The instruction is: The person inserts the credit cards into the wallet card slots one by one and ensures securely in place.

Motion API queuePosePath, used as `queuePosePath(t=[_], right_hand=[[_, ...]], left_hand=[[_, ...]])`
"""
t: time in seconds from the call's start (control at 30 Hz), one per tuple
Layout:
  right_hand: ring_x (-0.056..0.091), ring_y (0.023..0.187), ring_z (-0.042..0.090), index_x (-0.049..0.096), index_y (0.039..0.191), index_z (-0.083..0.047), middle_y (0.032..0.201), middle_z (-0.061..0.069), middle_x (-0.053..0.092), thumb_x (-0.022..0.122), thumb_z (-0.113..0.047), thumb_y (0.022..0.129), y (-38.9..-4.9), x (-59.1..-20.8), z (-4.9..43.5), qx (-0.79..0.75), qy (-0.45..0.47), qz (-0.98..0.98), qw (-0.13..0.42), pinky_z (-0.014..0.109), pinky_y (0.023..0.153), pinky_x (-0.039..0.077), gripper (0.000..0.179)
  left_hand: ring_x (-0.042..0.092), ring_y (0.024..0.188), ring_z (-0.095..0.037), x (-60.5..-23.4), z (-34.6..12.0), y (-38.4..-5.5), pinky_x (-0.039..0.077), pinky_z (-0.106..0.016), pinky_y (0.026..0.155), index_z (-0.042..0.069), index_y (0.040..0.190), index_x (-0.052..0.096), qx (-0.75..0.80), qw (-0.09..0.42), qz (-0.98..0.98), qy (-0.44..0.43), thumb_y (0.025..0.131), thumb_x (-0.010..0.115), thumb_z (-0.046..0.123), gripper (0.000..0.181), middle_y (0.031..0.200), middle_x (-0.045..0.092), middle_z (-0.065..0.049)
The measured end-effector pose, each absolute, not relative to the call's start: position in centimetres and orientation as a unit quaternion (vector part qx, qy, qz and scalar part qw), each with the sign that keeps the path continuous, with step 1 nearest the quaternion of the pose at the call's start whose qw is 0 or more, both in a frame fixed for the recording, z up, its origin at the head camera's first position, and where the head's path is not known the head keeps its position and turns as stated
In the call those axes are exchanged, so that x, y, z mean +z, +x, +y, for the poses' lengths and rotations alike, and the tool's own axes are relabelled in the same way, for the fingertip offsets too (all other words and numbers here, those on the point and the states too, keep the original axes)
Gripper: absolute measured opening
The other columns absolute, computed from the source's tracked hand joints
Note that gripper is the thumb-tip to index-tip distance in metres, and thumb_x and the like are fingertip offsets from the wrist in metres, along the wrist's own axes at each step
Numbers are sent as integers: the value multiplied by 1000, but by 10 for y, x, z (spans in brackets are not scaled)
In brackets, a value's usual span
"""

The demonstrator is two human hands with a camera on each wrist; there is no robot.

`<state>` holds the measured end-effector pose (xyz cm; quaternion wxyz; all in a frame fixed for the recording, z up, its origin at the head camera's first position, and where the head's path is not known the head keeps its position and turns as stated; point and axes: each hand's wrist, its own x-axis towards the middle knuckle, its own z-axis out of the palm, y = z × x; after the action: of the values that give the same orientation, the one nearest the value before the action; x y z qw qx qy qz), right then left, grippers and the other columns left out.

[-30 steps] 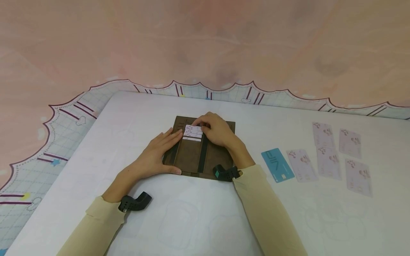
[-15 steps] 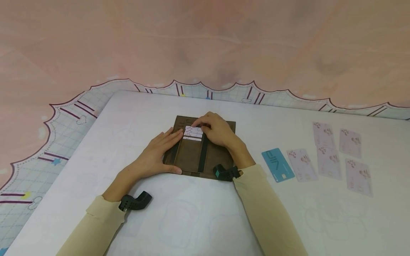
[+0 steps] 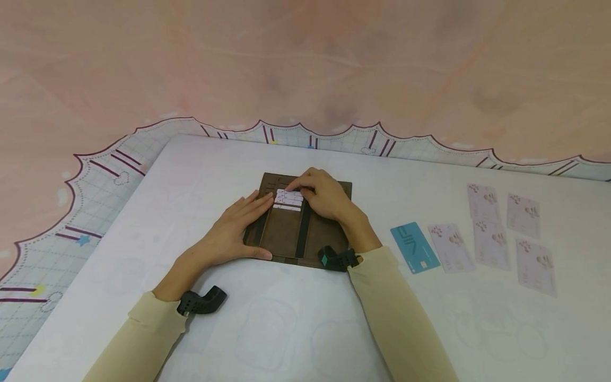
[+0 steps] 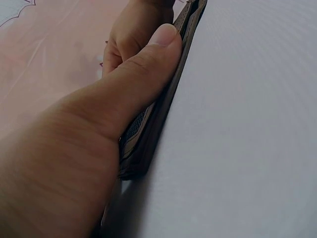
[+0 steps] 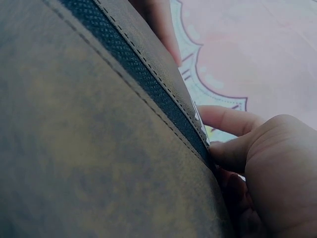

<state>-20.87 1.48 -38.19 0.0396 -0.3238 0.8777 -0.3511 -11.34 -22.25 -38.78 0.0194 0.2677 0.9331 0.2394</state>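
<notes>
A brown wallet (image 3: 284,233) lies spread out on the white table, with dark elastic strips across it. White-and-pink cards sit stepped in its slots, and the uppermost card (image 3: 289,194) shows only partly. My left hand (image 3: 229,233) lies along the wallet's left side, fingers straight on it; its thumb rests on the near edge, also visible in the left wrist view. At the uppermost card, my right hand (image 3: 326,196) has its index fingertip on the top edge and its thumb at the right side, pinching it. The right wrist view shows these fingertips near the slot's edge.
To the right of the wallet lie a blue VIP card (image 3: 415,247) and several pale pink cards (image 3: 450,248), two of which touch or overlap. A patterned cloth border (image 3: 110,170) runs along the table's back and left sides.
The uppermost card has slid slightly down toward the near side, deeper into its slot, with my right fingertips following. My left hand has stayed in place.
</notes>
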Motion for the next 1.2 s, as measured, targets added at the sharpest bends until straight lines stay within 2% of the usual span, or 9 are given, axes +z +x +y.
queuePosePath(t=[0.23,0.47,0.8,0.93,1.2], right_hand=[[54,98,20,74,109,-17,103,3,61,49,-1,97,-209,-383,15,-357,-327,874,27,35,86,44,32],[54,91,19,75,108,-16,100,4,62,47,1,96,-208,-382,12,-367,-315,875,22,34,81,45,34],[52,91,19,76,103,-15,101,3,59,46,3,95,-206,-383,11,-392,-310,866,40,34,80,43,36],[50,95,20,75,105,-15,103,4,58,45,3,96,-205,-381,9,-393,-308,865,52,35,82,42,37],[48,104,22,74,108,-11,106,6,59,42,6,95,-205,-377,8,-396,-318,858,74,37,97,34,39]], left_hand=[[7,145,-27,-388,-222,-114,6,-47,116,10,152,25,234,19,934,270,67,81,53,111,157,23,-5],[8,145,-28,-387,-222,-113,6,-48,116,8,152,26,236,20,933,270,68,82,52,110,156,24,-7],[7,145,-27,-388,-223,-114,6,-48,116,9,152,25,234,21,933,272,68,82,52,110,157,24,-6],[7,145,-27,-388,-223,-114,5,-48,116,9,152,25,234,20,933,274,67,82,52,111,157,24,-6],[8,145,-28,-387,-223,-114,6,-48,116,8,152,26,235,16,931,278,67,82,52,110,156,24,-7]])
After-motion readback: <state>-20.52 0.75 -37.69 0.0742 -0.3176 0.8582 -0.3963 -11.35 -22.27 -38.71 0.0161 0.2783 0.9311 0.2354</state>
